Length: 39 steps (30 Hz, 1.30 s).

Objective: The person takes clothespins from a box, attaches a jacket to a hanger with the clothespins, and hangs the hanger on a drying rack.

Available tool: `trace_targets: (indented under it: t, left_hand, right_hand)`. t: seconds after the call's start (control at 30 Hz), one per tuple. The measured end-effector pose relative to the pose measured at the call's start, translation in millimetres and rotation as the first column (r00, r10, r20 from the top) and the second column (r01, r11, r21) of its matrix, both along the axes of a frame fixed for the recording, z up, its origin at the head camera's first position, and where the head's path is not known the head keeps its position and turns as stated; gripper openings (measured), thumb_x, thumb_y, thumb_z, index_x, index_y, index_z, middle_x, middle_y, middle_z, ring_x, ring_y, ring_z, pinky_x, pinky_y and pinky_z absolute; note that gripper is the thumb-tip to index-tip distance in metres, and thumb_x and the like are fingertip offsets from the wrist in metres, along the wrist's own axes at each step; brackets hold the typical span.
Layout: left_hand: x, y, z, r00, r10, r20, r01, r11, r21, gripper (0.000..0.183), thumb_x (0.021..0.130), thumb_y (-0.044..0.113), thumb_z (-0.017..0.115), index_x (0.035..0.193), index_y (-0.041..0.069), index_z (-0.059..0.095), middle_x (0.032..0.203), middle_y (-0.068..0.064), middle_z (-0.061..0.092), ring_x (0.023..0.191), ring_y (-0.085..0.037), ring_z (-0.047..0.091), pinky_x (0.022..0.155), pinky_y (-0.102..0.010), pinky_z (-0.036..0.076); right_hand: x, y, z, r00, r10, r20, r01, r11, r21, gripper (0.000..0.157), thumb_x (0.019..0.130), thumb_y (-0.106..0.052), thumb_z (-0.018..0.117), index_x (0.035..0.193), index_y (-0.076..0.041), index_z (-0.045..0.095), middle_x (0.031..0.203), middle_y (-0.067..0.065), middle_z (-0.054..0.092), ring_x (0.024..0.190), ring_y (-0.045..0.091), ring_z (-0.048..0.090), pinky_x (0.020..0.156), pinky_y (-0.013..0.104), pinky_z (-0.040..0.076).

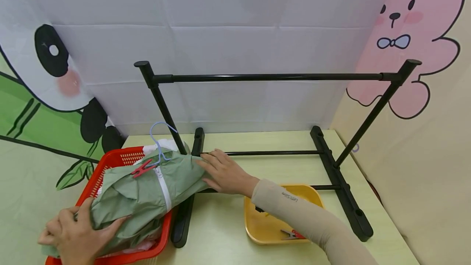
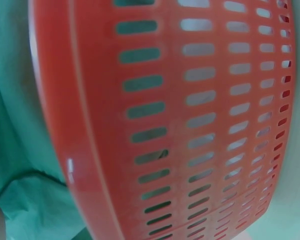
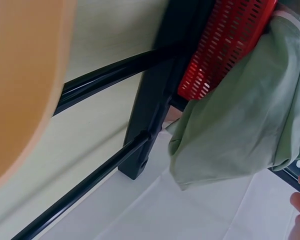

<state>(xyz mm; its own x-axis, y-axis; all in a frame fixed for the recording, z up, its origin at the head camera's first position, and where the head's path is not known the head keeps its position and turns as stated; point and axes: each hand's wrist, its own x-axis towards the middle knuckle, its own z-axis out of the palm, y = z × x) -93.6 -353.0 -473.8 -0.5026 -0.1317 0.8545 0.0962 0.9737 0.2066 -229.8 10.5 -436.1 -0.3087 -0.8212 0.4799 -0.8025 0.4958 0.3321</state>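
Note:
A pale green jacket [image 1: 136,195] with a white zip lies bunched over the red basket [image 1: 104,167], partly overhanging its right side. A light blue hanger [image 1: 159,144] sticks out at its neck, beside a red clothes peg [image 1: 143,168]. My left hand [image 1: 79,230] rests on the jacket's lower left part, thumb spread across the cloth. My right hand [image 1: 228,173], fingers extended, touches the jacket's right end near the black rack. In the left wrist view the basket's slotted wall [image 2: 180,115] hides most of the work.
A black clothes rack [image 1: 272,77] stands on the light table [image 1: 220,224], its left foot beside the basket. Below my right forearm sits a yellow tray [image 1: 254,228] holding a red-handled clip [image 1: 294,234] and other small items. A white patterned sheet hangs behind.

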Motion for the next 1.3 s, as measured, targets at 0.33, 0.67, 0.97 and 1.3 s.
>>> trace_targets:
  t: [0.33, 0.67, 0.97, 1.3]
  left_hand:
    - [-1.0, 0.1, 0.8, 1.000, -0.004, -0.012, 0.004, 1.000, -0.002, 0.100, 0.079, 0.087, 0.038, 0.113, -0.006, 0.055, 0.094, -0.038, 0.037, 0.075, -0.056, 0.027, 0.073, -0.054, 0.005]
    - [-2.2, -0.9, -0.4, 0.999, -0.003, -0.034, 0.003, 1.000, -0.011, 0.101, 0.079, 0.087, 0.037, 0.113, -0.006, 0.055, 0.093, -0.038, 0.037, 0.075, -0.056, 0.027, 0.073, -0.053, 0.004]
    - [-2.4, -1.4, -0.3, 1.000, -0.007, -0.025, 0.007, 1.000, -0.020, 0.101, 0.080, 0.086, 0.037, 0.114, -0.007, 0.055, 0.094, -0.038, 0.037, 0.076, -0.056, 0.027, 0.072, -0.053, 0.004]
    - [-1.8, -0.4, -1.6, 1.000, -0.008, -0.026, 0.007, 1.000, -0.012, 0.101, 0.079, 0.087, 0.038, 0.113, -0.007, 0.055, 0.094, -0.038, 0.037, 0.075, -0.055, 0.027, 0.073, -0.053, 0.004]
  right_hand:
    - [-1.7, 11.9, -4.5, 1.000, -0.010, 0.003, 0.010, 1.000, 0.021, 0.057, 0.097, -0.040, 0.060, 0.143, -0.007, 0.049, 0.143, 0.012, 0.050, 0.128, 0.027, 0.045, 0.116, 0.041, 0.025]
    - [-2.8, 19.5, -5.6, 1.000, -0.006, -0.007, 0.006, 1.000, 0.030, 0.059, 0.097, -0.042, 0.060, 0.142, -0.006, 0.049, 0.141, 0.012, 0.051, 0.126, 0.027, 0.047, 0.115, 0.042, 0.026]
    - [-3.1, 28.1, -9.9, 1.000, 0.015, 0.022, -0.015, 1.000, 0.009, 0.057, 0.096, -0.039, 0.062, 0.141, -0.006, 0.049, 0.139, 0.013, 0.052, 0.124, 0.029, 0.048, 0.113, 0.041, 0.029]
    - [-2.5, 35.8, -14.4, 0.998, 0.010, 0.068, -0.011, 1.000, 0.016, 0.056, 0.097, -0.039, 0.061, 0.141, -0.006, 0.049, 0.139, 0.013, 0.052, 0.125, 0.028, 0.047, 0.113, 0.041, 0.029]
